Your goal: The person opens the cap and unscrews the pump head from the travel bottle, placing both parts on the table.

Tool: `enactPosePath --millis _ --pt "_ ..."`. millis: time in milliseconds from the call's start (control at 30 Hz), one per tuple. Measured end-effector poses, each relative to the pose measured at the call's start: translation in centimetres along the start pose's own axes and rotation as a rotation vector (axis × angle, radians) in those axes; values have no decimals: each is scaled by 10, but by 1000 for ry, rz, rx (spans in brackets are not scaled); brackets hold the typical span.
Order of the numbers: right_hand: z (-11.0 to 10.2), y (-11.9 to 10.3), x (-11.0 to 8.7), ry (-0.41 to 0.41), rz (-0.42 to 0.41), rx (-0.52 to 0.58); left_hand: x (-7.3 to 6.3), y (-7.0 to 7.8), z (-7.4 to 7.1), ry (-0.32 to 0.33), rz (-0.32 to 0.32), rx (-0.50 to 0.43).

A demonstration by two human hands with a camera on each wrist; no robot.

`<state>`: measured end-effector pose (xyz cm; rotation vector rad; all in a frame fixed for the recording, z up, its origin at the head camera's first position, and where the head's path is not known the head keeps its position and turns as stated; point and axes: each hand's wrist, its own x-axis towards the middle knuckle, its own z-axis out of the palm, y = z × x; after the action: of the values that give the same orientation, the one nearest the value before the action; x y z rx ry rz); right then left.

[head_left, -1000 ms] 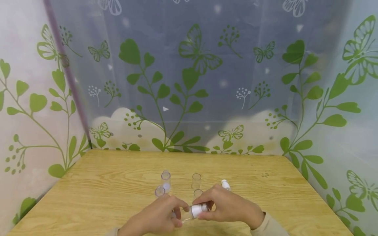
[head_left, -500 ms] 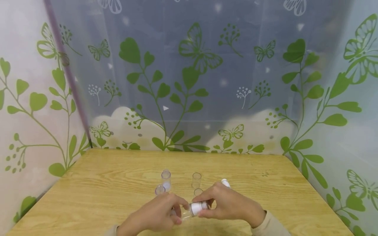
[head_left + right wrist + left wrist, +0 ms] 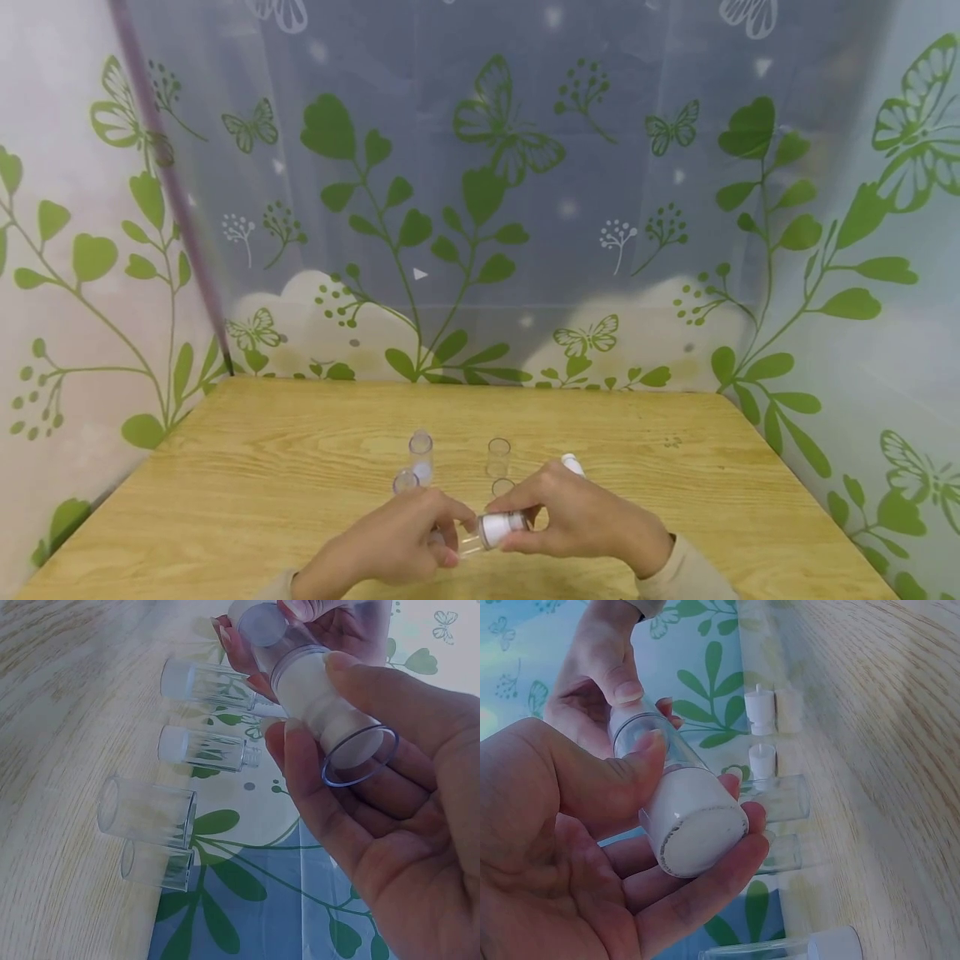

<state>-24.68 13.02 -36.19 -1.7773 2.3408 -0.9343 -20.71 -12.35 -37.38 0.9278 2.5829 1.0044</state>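
Both hands hold one small clear pump bottle above the front of the table. My left hand (image 3: 393, 533) grips its lower end, thumb on the clear wall and fingers under the white base (image 3: 701, 836). My right hand (image 3: 585, 529) pinches the white pump top (image 3: 307, 690) at the other end between thumb and fingers. A clear rim (image 3: 360, 756) surrounds that top's outer end. The bottle lies tilted, nearly sideways. In the head view, part of its clear body (image 3: 471, 547) shows between the hands; the rest of the lower end is hidden by my left fingers.
Two clear bottles with white bases, a far one (image 3: 422, 458) and a near one (image 3: 406, 480), stand on the left. Two clear caps (image 3: 498, 458) stand mid-table. Two white pump tops (image 3: 760, 711) stand to the right, one hidden in the head view. A patterned curtain (image 3: 465, 333) surrounds the table.
Both hands keep the same grip on the bottle and have shifted only slightly left in the head view. The standing bottles, caps and pump tops stay put.
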Motion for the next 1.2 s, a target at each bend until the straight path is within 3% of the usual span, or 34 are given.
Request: enactPosePath --millis 233,433,533,833,1200 --pt "-2 -1 0 8 -10 -22 -1 -1 -2 -11 14 -3" --pt "-18 -1 -9 43 118 -61 -5 -9 -7 -20 -25 -69" --pt "-23 0 -13 40 155 -54 -6 -9 -9 -16 -15 -75" --pt "-28 1 -13 37 156 -81 -8 -9 -20 18 -25 -20" --pt "-26 0 -13 15 210 -98 -12 -8 -31 38 -39 -42"
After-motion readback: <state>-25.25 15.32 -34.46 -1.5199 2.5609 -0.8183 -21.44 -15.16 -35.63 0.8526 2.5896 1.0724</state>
